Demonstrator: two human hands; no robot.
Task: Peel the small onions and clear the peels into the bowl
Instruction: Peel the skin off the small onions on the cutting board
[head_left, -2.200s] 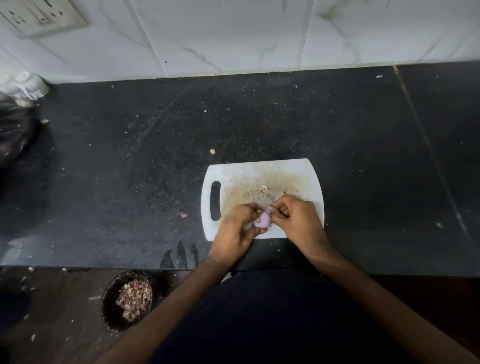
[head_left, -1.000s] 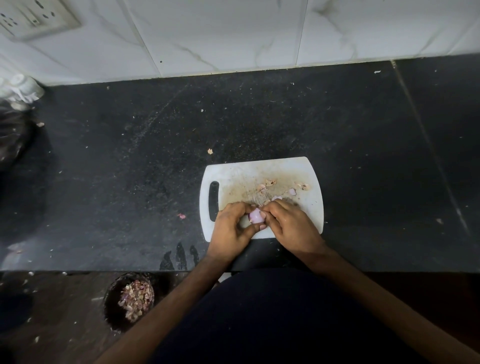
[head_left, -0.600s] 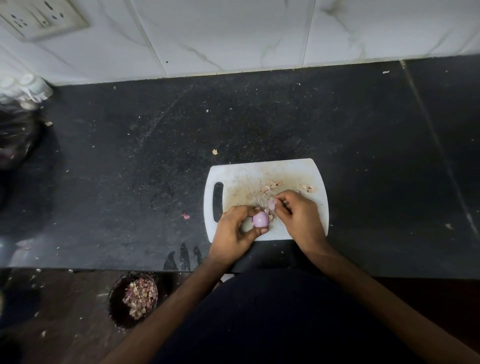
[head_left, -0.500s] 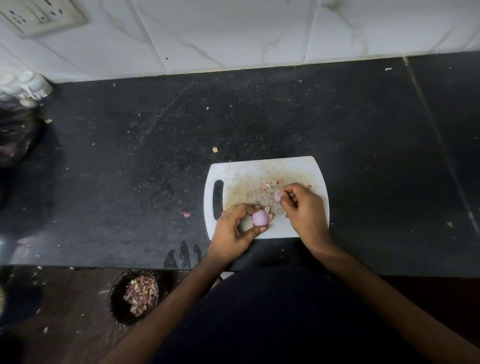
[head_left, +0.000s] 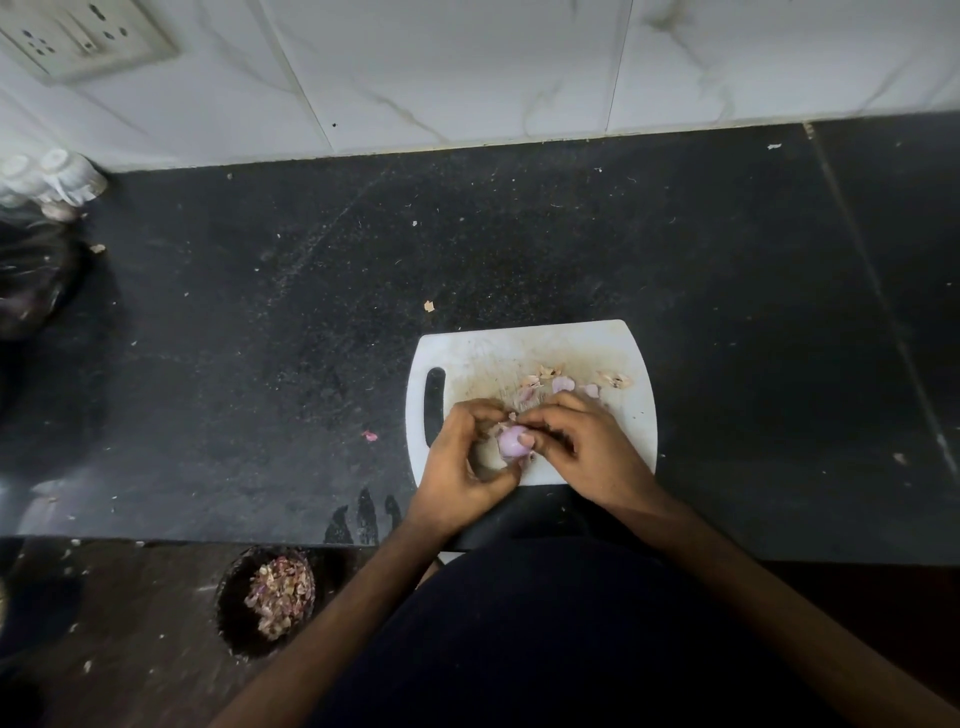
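Small onion (head_left: 511, 441) sits cupped in left hand (head_left: 462, 462) low over cutting board (head_left: 631, 431), right hand (head_left: 582, 447) fingertips pinched on its right side, loose peels (head_left: 563, 383) just beyond, bowl (head_left: 234, 623) well off lower-left, left hand nearer.

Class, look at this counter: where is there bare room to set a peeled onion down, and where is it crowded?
Free: the dark counter between the tiled wall and the cutting board, and the stretch right of the board. Crowded: the board's near half, where the left hand and right hand work the onion, with peels behind.
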